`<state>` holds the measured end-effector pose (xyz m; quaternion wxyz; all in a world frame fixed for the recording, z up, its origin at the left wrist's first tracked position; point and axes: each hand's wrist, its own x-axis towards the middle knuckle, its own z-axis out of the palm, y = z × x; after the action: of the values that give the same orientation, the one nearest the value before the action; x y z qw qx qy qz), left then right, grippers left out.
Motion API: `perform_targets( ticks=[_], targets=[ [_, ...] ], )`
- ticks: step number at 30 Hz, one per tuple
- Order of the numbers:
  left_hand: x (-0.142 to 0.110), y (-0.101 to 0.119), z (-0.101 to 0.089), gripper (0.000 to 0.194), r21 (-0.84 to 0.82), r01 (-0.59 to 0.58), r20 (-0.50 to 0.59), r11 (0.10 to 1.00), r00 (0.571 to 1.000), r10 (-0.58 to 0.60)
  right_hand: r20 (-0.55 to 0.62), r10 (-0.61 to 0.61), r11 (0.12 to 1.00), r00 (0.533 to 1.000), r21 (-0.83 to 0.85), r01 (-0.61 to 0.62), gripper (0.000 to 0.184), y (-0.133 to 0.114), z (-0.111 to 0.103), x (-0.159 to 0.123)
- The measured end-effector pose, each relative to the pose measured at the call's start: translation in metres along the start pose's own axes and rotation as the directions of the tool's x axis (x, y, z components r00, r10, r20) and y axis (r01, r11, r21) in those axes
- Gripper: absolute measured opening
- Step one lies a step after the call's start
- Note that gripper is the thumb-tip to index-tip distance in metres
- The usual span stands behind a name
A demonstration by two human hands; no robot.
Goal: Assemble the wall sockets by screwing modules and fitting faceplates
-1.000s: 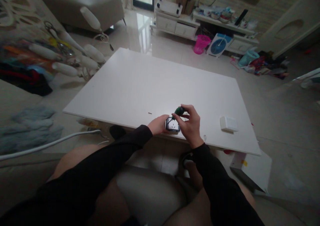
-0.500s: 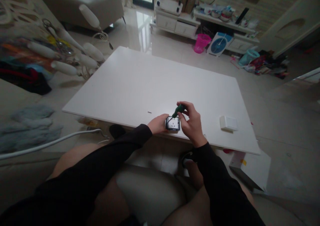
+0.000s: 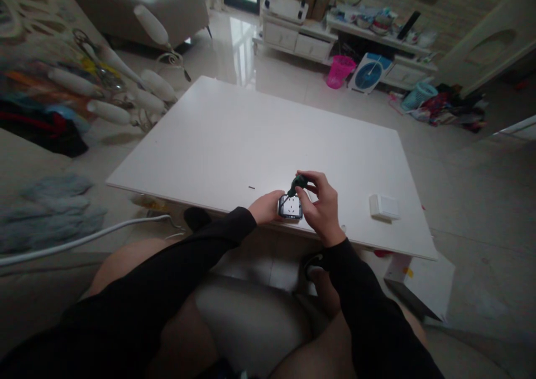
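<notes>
Socket unit (image 3: 290,206), wht face w/ slots and dark frame: at near edge of tabletop (image 3: 259,139), face up. On its left side, L hand (image 3: 266,207), fingers and thumb closed on this side, holding it. From the right, R hand (image 3: 321,207), pinching green screwdriver (image 3: 298,183) by handle, w/ thumb and fingertips; shaft slanting down to left part of frame, tip contact too small to tell. Just beyond L hand, on tabletop, small dk rod (image 3: 252,187). Further right, near right edge of tabletop, wht box (image 3: 384,207). Past far edge, on floor (image 3: 288,82), pink basket (image 3: 340,72) and, near it, long wht cabinet (image 3: 295,39).
</notes>
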<state>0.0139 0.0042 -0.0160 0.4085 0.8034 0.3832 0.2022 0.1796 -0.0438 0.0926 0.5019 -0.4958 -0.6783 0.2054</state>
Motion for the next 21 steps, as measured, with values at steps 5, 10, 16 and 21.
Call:
perform_targets(
  ticks=[5,10,16,21],
  targets=[
    [0.0006,0.0003,-0.0005,0.065,-0.010,0.015,-0.010,1.000,1.000,-0.015,-0.111,0.012,0.995,0.994,-0.095,-0.022,0.020,-0.0011,0.0011,0.0006],
    [-0.0011,0.0008,-0.0013,0.062,-0.010,0.012,-0.002,1.000,1.000,-0.012,-0.010,0.001,1.000,1.000,-0.008,-0.001,0.032,0.0023,0.0002,-0.0003],
    [0.0001,0.0004,-0.0013,0.065,-0.007,0.023,-0.004,1.000,1.000,-0.023,-0.116,0.004,0.991,0.993,-0.132,-0.019,0.020,-0.0017,0.0002,0.0013],
    [-0.0002,0.0000,-0.0011,0.066,-0.005,0.035,-0.002,0.999,0.999,-0.035,-0.069,0.032,0.999,0.997,-0.036,-0.035,0.031,0.0004,-0.0008,0.0013]
  ],
)
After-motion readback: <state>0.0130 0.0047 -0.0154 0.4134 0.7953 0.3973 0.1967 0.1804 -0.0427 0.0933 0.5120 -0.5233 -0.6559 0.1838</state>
